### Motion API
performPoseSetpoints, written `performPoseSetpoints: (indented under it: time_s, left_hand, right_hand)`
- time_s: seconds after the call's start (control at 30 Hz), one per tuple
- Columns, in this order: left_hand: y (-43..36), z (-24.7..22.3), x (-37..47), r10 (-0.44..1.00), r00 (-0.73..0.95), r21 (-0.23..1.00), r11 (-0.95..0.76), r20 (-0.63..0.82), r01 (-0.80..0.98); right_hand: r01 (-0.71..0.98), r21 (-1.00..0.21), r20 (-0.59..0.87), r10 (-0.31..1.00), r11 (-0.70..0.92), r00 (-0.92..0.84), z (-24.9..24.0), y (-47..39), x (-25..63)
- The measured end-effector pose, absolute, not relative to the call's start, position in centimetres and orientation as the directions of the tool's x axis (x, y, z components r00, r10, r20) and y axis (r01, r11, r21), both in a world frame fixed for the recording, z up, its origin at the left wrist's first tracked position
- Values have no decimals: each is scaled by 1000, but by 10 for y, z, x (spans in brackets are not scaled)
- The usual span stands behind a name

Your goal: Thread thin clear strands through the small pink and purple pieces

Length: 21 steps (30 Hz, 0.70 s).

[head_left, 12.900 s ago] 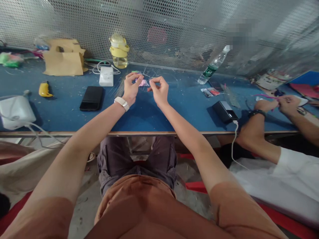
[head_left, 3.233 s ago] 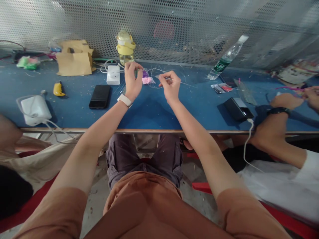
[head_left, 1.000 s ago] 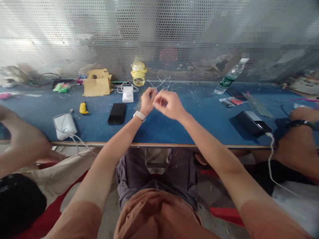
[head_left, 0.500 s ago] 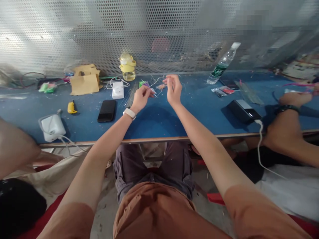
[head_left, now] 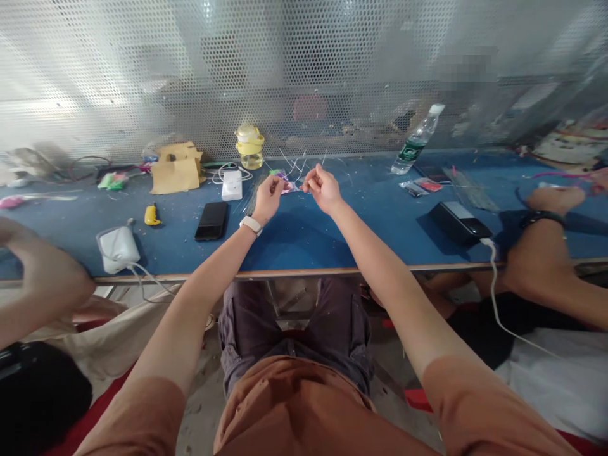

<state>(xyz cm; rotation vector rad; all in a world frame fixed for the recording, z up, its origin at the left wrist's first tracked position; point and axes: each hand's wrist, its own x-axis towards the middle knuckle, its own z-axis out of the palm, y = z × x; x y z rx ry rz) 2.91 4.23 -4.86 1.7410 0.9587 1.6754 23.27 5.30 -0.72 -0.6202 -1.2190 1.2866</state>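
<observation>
Above the blue table my left hand, with a pale band on its wrist, is closed in a pinch on thin whitish strands. My right hand faces it a short way to the right, its fingers curled and thumb pressed in on the same strands. The strands cross between and behind both hands, with loose ends sticking up. Behind the left fingertips lies a small purple and green packet, partly hidden. A bundle of fine clear strands rests on the table beside my left hand.
Left of my hands lie a black phone, a white charger box, a yellow cutter and a white power bank. A yellow-lidded bottle, a water bottle and a black power bank stand around. Other people's arms flank me.
My right hand has gone from raised, loosely spread fingers to a curled pinch and sits lower. The strands between the hands now stand up more. The view has shifted slightly.
</observation>
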Motion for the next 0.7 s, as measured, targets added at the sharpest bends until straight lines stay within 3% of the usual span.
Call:
performPoseSetpoints:
  time_s: [0.13, 0.27, 0.37, 0.43, 0.7]
  left_hand:
    - [44, -48, 28, 842, -125, 851, -519, 524, 72]
    - [45, -48, 28, 878, -132, 885, -466, 461, -8]
    - [42, -43, 28, 872, -154, 885, -462, 465, 60]
    - [38, -39, 29, 874, -156, 886, -441, 461, 146]
    - [48, -44, 24, 877, -62, 863, -453, 476, 222]
  right_hand:
    - [-426, -881, 321, 921, 204, -223, -5, 49, 230]
    - [-435, -862, 337, 935, 260, -110, -7, 51, 226]
    - [-377, -894, 263, 965, 242, -3, -7, 54, 227]
    - [-372, -906, 230, 973, 203, -29, -8, 55, 228]
    - [-293, -888, 405, 904, 354, -137, -38, 74, 224]
